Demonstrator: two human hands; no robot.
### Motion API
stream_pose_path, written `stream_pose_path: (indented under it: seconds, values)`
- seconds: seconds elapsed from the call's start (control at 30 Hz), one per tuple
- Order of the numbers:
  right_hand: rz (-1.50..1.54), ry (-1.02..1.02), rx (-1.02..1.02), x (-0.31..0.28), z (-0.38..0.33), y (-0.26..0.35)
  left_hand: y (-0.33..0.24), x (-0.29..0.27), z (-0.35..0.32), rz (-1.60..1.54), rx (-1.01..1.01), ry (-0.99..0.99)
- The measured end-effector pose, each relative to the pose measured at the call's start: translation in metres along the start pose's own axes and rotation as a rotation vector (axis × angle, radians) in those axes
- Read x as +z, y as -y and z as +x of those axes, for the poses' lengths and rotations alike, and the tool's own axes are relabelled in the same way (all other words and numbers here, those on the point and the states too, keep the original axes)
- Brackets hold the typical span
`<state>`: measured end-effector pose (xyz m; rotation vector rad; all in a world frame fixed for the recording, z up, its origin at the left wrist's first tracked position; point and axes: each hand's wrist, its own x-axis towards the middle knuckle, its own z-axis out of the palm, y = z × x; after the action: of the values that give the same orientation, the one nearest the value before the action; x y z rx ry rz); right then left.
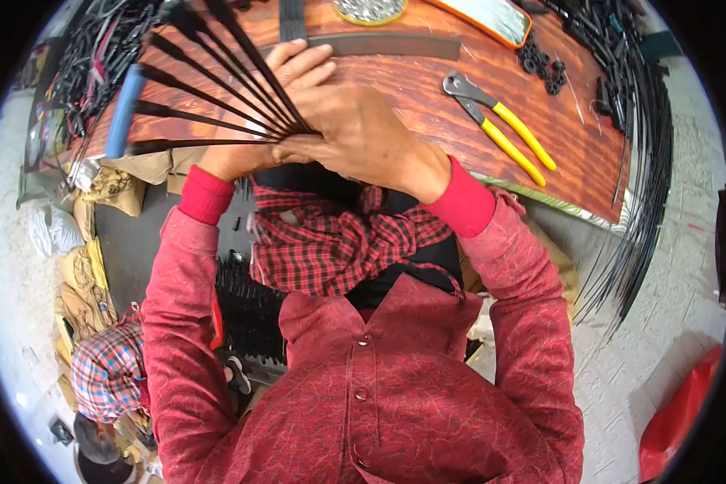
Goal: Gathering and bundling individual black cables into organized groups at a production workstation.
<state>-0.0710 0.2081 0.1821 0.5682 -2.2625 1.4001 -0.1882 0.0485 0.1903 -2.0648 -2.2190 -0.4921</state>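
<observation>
1. Logging the nearest first: red shirt (452, 379), sleeves reaching up the frame; a red-and-black checked cloth (323, 250) bunched at the waist, perhaps to guard the clothing.
2. Right hand (351, 129), upper centre: thumb and fingers look pinched on the narrow ends of the black rods (187, 117). The rods fan to the upper left, flared tips outward; I'd guess gripping where they meet keeps the bunch together.
3. Left hand (242, 159): mostly hidden behind rods and right hand. I can't tell whether it's spread or pinching.
4. Blue cylinder (123, 113) by the flared tips, blurred; contact unclear to me.
5. Reddish wooden table (411, 97): yellow-handled pliers (504, 145) lie right of the hands, handles toward the wearer, likely for quick pickup.
6. Containers, top edge: yellow-rimmed dish (369, 23) of small silvery bits (369, 8), probably to stop them scattering; orange-rimmed tray (515, 44), pale inside, contents unreadable to me. Small black rings (544, 68) lie loose beside it.
7. Upper left: heaped black parts (97, 48). Right: long black strips (652, 161) overhang the table edge, presumably too long for it.
8. Floor, left: brown sacks (125, 189), contents hidden. Lower left: another person in a checked shirt (105, 371).
</observation>
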Motion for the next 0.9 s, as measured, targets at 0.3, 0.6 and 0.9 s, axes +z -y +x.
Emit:
stream_pose_path:
  seconds: [0.3,0.6,0.9]
  values:
    - [-0.094,0.056,0.076,-0.002,0.0,0.025,-0.006,0.0,-0.01,-0.222,-0.094,-0.021]
    - [-0.08,0.07,0.257,0.002,-0.003,0.036,-0.009,-0.006,-0.016,-0.099,-0.04,-0.102]
    - [-0.143,0.049,0.244,0.001,0.002,0.043,-0.06,-0.111,-0.019,-0.791,-0.298,-0.263]
